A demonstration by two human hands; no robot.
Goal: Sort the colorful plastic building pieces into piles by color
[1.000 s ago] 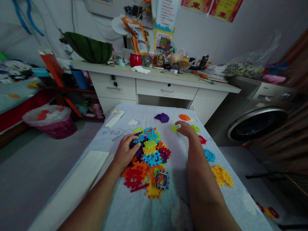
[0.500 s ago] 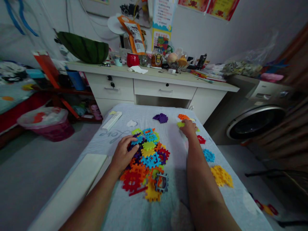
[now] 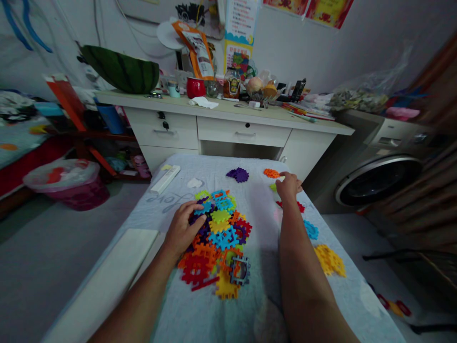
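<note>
A pile of flat notched plastic building pieces in blue, purple, red, orange, yellow and lime lies mid-table. My left hand rests at its left edge, thumb and fingers apart, fingertips touching blue and purple pieces. My right hand is stretched to the far right, fingers spread low over lime pieces, mostly hidden beneath it. Close by are orange pieces behind it and red pieces in front. Blue pieces and yellow pieces lie nearer along the right edge. Purple pieces sit at the far middle.
A light blue cloth covers the table. A long white box lies at the far left, and a white panel runs along the left side. Beyond stands a white desk; a washing machine is to the right.
My right hand has shifted slightly to the right over the lime pieces, and more of the red pieces shows. My left hand has stayed on the pile.
</note>
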